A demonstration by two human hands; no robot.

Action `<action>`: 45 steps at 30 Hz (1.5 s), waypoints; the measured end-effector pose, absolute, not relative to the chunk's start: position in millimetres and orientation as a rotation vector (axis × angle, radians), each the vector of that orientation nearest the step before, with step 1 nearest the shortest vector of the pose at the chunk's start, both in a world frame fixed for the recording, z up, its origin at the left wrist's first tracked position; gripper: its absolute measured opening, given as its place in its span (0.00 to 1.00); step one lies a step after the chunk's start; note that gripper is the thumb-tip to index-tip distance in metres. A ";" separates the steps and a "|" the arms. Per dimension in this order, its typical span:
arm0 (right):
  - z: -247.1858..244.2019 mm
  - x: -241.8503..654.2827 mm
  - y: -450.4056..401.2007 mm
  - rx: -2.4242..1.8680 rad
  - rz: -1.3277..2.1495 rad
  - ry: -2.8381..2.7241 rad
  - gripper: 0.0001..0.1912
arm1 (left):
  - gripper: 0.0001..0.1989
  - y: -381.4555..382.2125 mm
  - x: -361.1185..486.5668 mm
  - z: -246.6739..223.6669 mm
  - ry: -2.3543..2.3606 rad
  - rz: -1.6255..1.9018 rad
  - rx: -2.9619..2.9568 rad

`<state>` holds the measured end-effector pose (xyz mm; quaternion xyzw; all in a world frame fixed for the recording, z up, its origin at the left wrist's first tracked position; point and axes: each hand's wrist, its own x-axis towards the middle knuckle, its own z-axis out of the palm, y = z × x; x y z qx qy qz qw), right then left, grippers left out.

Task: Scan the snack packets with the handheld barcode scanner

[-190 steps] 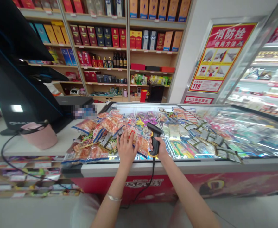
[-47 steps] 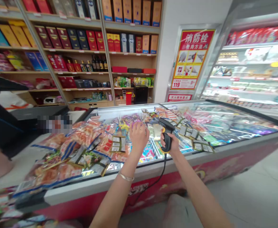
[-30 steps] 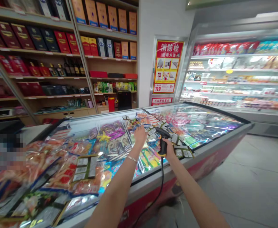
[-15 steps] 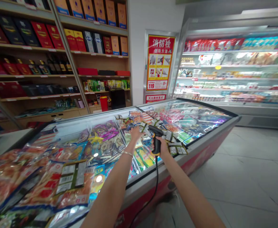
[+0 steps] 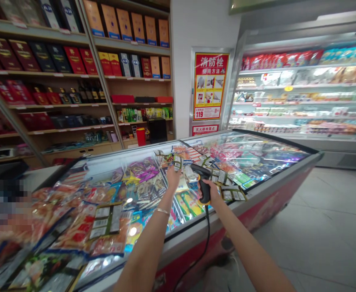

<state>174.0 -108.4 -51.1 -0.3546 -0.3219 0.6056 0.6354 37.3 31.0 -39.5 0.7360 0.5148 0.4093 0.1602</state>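
My right hand [image 5: 211, 194] is closed around the grip of a black and yellow barcode scanner [image 5: 204, 190], its head tilted toward the left. A black cable runs down from the scanner's base. Farther left, my left hand [image 5: 174, 177] reaches over the freezer with its fingers closed at the lower edge of a small packet with a white label [image 5: 178, 162]; the fingertips are partly hidden. Several similar green-edged packets [image 5: 232, 193] lie on the glass to the right of the scanner. Beneath both hands are yellow and green packs [image 5: 189, 204] inside the freezer.
The chest freezer [image 5: 283, 184] stretches across in front of me. Bagged food [image 5: 74, 227] is piled on its left end, with another labelled packet [image 5: 106, 221] on top. Liquor shelves [image 5: 54, 73] stand behind, and a lit refrigerated display [image 5: 299, 101] is at right.
The view has shifted, so the scene sits farther right and slightly lower. The labelled packet at my left hand now stands more upright and closer to the fingers. My right hand keeps the scanner.
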 end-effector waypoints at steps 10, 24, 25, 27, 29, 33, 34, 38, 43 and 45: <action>-56.3 174.0 -106.2 -0.751 1.412 -0.800 0.14 | 0.22 9.7 45.1 -37.1 1.351 1.367 2.124; -52.3 173.0 -109.0 -0.679 1.380 -0.763 0.12 | 0.21 3.9 42.1 -30.2 1.425 1.242 2.159; -52.1 172.7 -109.2 -0.675 1.376 -0.762 0.12 | 0.21 3.6 42.0 -29.7 1.426 1.240 2.158; -52.6 172.6 -109.2 -0.689 1.380 -0.766 0.13 | 0.22 3.0 41.4 -28.7 1.420 1.247 2.152; -54.1 173.3 -108.6 -0.715 1.386 -0.772 0.13 | 0.22 2.4 40.5 -28.0 1.402 1.271 2.140; -55.2 174.3 -107.8 -0.726 1.388 -0.764 0.13 | 0.22 2.6 38.8 -28.1 1.366 1.312 2.139; -54.6 174.1 -108.0 -0.717 1.386 -0.758 0.13 | 0.22 2.7 38.6 -28.2 1.362 1.315 2.143; -52.0 172.8 -109.0 -0.696 1.382 -0.756 0.13 | 0.22 2.2 38.5 -27.6 1.374 1.310 2.143; -55.4 174.2 -107.9 -0.749 1.401 -0.786 0.14 | 0.22 1.3 39.7 -27.8 1.378 1.303 2.131; -56.0 175.4 -108.0 -0.756 1.402 -0.788 0.14 | 0.23 1.8 40.0 -26.5 1.368 1.300 2.128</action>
